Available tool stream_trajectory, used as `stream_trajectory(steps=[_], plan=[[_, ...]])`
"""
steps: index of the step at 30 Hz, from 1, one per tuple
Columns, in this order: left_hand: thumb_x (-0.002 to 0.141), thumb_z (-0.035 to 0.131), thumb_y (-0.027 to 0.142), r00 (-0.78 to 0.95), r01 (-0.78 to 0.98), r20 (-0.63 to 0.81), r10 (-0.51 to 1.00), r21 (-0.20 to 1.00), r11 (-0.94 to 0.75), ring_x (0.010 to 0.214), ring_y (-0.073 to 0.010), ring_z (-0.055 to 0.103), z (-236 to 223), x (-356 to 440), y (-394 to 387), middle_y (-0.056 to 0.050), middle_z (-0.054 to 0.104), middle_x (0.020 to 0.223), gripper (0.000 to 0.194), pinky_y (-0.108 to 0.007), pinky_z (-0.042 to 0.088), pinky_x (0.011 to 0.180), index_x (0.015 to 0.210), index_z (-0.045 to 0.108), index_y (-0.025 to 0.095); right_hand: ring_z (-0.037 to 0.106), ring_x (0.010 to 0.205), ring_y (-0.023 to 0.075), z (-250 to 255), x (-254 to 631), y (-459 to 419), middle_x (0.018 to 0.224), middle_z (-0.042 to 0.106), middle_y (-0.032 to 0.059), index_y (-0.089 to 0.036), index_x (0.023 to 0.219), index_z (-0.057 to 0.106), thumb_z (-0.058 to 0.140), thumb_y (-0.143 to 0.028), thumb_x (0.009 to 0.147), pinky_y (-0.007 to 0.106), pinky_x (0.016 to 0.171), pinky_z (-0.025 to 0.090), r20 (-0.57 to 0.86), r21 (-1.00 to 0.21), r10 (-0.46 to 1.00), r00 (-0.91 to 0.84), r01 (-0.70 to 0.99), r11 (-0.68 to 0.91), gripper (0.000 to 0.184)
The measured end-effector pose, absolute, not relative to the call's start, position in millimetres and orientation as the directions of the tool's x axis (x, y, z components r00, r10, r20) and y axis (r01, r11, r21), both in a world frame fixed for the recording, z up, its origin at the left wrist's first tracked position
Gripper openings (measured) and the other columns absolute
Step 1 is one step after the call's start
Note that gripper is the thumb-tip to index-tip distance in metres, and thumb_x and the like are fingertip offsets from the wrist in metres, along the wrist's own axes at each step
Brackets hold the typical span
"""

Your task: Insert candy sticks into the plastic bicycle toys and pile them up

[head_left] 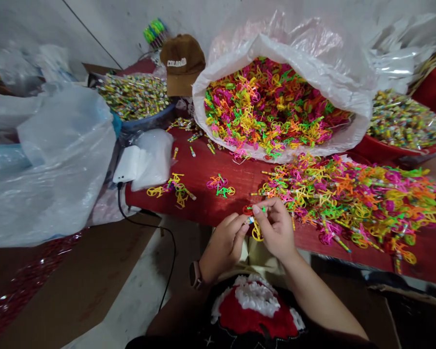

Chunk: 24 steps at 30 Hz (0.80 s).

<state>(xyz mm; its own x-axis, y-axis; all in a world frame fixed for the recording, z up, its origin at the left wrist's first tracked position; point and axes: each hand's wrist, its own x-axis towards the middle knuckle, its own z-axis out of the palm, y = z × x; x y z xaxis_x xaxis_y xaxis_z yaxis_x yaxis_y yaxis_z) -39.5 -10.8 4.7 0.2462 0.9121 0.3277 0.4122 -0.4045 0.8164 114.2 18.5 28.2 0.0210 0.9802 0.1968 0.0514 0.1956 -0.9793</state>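
Note:
My left hand (223, 247) and my right hand (274, 228) meet above the front edge of a red table (218, 189), pinching a small neon plastic bicycle-shaped toy (256, 225) with a yellow wheel. A short wrapped stick shows between my fingers. Just right of my right hand lies a heap of assembled neon toys on sticks (349, 203). Several loose toys (174, 189) lie to the left. Behind, a white sack (276, 106) holds many pink, yellow, green and orange plastic pieces.
A blue basin (136, 99) and a red basin (403, 126) hold wrapped sticks. A brown cap (182, 64) rests behind the sack. A white power bank (127, 165) trails a black cable (169, 261) downward. Clear plastic bags (54, 155) bulge at left, above a cardboard sheet (80, 271).

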Motion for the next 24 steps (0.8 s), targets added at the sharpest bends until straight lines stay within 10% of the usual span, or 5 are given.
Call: stream_trajectory(steps=[15,20,24], plan=[[0.111,0.043,0.028,0.309,0.475,0.390,0.867,0.727,-0.496,0.111,-0.0267,0.066,-12.1,-38.3,-3.2,-0.013,0.071,0.119,0.034,-0.043,0.055,0.098,0.141,0.059,0.022,0.060,0.066,0.0161,50.7,162.9,46.6,0.081,0.069,0.0023,-0.020,0.098,0.069,0.074,-0.050,0.095,0.028,0.061,0.047,0.228,-0.928,0.974,0.008,0.304,0.215,0.030],[0.107,0.052,0.025,0.091,0.627,0.438,0.895,0.673,-0.393,0.110,-0.0275,0.062,-13.5,-78.3,27.4,-0.012,0.067,0.116,0.026,-0.045,0.052,0.101,0.131,0.062,0.022,0.062,0.113,0.0360,81.7,222.8,79.0,0.113,0.069,0.0194,-0.015,0.118,0.076,0.065,-0.056,0.098,0.058,0.097,0.048,0.541,-0.501,0.792,0.281,0.865,0.036,0.047],[0.103,0.056,0.023,0.016,0.777,0.498,0.867,0.540,-0.324,0.110,-0.0299,0.061,-10.3,-113.1,65.5,-0.013,0.064,0.112,0.021,-0.048,0.051,0.102,0.124,0.062,0.021,0.041,0.141,0.0488,71.2,189.1,79.9,0.151,0.050,0.0282,-0.013,0.134,0.073,0.066,-0.051,0.097,0.072,0.106,0.038,0.610,-0.303,0.756,0.237,0.952,-0.054,0.053]])
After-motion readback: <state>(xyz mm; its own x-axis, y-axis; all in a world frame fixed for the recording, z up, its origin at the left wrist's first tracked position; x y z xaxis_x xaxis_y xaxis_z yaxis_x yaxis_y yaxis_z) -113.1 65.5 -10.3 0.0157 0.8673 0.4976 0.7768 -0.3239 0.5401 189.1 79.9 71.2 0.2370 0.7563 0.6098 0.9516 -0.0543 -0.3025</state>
